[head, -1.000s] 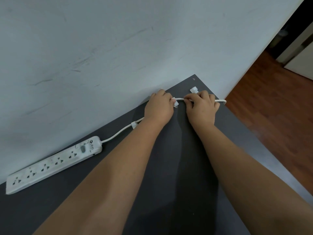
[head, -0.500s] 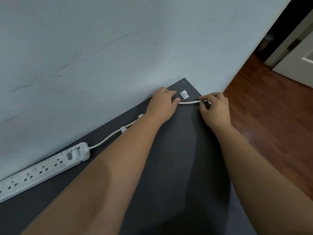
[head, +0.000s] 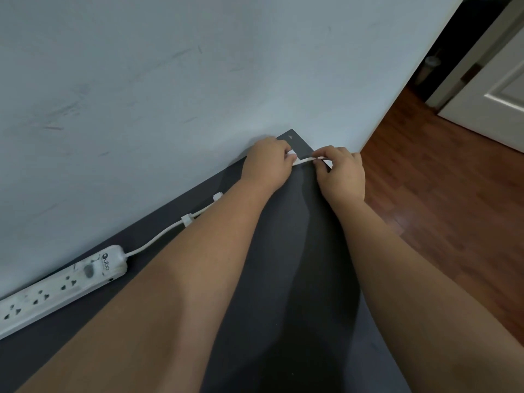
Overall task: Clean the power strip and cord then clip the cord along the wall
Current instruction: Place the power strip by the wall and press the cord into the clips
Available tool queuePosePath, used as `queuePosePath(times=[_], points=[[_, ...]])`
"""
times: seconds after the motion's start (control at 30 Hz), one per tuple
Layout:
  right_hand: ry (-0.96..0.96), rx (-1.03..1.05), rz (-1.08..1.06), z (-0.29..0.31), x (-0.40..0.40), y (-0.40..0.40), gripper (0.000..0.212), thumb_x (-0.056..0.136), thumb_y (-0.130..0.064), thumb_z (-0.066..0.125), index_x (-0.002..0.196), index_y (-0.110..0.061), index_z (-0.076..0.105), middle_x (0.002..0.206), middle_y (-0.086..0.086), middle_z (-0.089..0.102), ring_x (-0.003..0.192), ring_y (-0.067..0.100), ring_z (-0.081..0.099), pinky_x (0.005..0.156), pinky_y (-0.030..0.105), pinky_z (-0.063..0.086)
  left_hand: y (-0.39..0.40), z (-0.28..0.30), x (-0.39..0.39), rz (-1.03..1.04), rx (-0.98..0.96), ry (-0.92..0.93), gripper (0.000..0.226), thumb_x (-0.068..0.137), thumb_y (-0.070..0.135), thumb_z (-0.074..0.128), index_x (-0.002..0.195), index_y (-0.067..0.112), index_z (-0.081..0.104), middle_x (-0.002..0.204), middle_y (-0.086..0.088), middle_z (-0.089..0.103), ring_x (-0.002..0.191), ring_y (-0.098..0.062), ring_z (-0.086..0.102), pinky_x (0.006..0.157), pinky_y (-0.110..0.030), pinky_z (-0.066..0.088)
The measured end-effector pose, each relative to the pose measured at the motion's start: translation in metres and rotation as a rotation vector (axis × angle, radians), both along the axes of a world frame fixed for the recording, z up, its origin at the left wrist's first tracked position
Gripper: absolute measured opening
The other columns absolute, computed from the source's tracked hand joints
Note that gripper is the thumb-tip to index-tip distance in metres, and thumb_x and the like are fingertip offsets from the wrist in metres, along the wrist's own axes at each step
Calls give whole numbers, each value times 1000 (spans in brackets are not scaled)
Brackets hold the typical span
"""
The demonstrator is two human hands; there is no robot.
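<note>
A white power strip [head: 61, 285] lies on the dark grey mat [head: 283, 279] along the wall's foot at the lower left. Its white cord [head: 158, 238] runs up-right through a white clip [head: 187, 218] and past a second clip [head: 217, 197], then goes under my left arm. Near the mat's far corner, my left hand [head: 268, 165] holds a small white clip [head: 292, 155] at its fingertips. The cord's far end [head: 304, 161] spans the gap to my right hand [head: 341, 173], which pinches it between thumb and fingers.
The pale scuffed wall [head: 198, 80] stands directly behind the mat. Brown wooden floor [head: 439, 208] lies to the right of the mat's edge. A white door [head: 493, 103] and a dark doorway are at the upper right.
My left hand has moved right onto the loose clip near the corner, covering most of it. My right hand still pinches the cord end, now closer to the left hand. The camera shifted right.
</note>
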State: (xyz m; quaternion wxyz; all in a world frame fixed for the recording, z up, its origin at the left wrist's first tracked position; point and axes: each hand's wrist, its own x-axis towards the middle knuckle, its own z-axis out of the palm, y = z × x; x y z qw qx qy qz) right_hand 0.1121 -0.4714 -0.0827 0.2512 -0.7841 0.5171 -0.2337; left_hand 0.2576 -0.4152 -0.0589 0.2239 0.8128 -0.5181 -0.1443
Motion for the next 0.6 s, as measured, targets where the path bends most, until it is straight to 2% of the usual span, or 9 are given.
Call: queuePosePath(times=[0.1,0.2,0.47,0.6], points=[[0,3,-14,-1,1,-1,21,90,-24,53,103,-33,68,106,-6,68,104,25,48,83,34,43,-4,-3,-3,-18,12,-107,25,97,21,46,105,8,66,108,-9,60,104,-28,52,82,-33,41],[-6,39,-22,0,4,-6,22,91,-28,54,104,-35,70,108,-7,68,104,25,48,87,36,43,-5,-4,-5,-16,0,-143,26,99,18,42,108,5,63,112,-11,59,107,-31,50,83,-31,36],[-3,50,21,0,13,-16,23,90,-27,54,106,-33,70,110,-5,68,107,24,47,88,38,44,-4,-8,0,-17,0,-127,24,97,19,45,100,9,67,103,-7,62,100,-30,53,84,-36,41],[-14,66,16,0,14,-17,23,90,-28,54,105,-34,70,108,-5,68,106,24,46,89,36,43,-3,-3,-1,-25,10,-172,27,99,20,43,105,9,67,108,-7,62,104,-31,51,85,-36,41]])
